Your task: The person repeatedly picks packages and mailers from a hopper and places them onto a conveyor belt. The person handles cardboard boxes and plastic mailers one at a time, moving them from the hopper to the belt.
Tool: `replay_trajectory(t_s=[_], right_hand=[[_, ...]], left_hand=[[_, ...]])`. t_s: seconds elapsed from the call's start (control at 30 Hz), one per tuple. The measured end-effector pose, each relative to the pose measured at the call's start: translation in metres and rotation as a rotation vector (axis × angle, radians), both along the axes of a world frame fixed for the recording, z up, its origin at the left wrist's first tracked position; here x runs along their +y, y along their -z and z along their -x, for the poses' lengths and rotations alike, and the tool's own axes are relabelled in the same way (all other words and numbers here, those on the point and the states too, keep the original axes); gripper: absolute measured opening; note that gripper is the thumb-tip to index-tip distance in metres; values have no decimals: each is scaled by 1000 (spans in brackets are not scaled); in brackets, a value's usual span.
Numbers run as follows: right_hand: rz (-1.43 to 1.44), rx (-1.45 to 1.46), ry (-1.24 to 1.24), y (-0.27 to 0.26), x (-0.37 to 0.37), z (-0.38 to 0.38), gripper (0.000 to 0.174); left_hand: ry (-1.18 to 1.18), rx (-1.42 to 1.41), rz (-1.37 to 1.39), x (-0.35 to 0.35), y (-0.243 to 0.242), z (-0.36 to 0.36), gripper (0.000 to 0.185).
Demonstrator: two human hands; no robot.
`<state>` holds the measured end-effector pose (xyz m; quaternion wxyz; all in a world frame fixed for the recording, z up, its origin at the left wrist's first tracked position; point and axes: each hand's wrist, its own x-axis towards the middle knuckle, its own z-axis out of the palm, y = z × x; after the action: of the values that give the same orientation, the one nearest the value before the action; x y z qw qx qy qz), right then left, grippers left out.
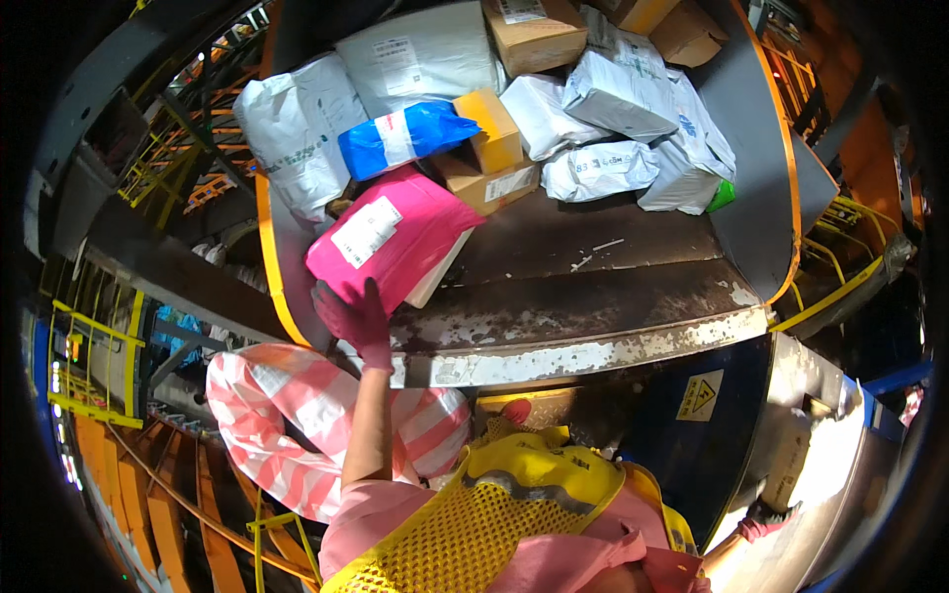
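Observation:
My left hand [357, 320], in a dark red glove, is at the near end of a pink plastic parcel [415, 215] with a white label. Its fingers are spread over that end; they do not close around it. At the lower right, my right hand [767, 519], in a dark and pink glove, grips the near end of a small cardboard box [787, 463] over a brightly lit metal belt [819, 489]. Under the pink parcel, the edge of a flat whitish package [439, 270] shows.
A dark chute [563, 282] with yellow-edged side walls holds a blue bag [397, 139], brown cartons [500, 189] and several white poly mailers [600, 172]. A red-and-white striped sack [319, 400] bulges below its worn front lip [534, 358]. A yellow warning sign [699, 395] marks a dark blue panel.

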<state>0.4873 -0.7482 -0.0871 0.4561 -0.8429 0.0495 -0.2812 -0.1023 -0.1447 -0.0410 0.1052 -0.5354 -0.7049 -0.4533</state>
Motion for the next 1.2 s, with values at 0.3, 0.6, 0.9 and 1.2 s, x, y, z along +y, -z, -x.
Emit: replay_trajectory(t_s=[0.3, 0.6, 0.9, 1.2], right_hand=[[338, -262, 290, -47, 0, -46, 57], [-688, 1298, -1466, -11, 334, 193, 57], [-1470, 1348, -1078, -37, 381, 253, 42], [-1427, 691, -804, -104, 274, 140, 60]], left_hand=[[818, -1806, 286, 11, 28, 34, 49], [836, -1721, 507, -152, -11, -74, 67], [1411, -1049, 638, -166, -17, -166, 86], [467, 841, -78, 94, -74, -109, 103]])
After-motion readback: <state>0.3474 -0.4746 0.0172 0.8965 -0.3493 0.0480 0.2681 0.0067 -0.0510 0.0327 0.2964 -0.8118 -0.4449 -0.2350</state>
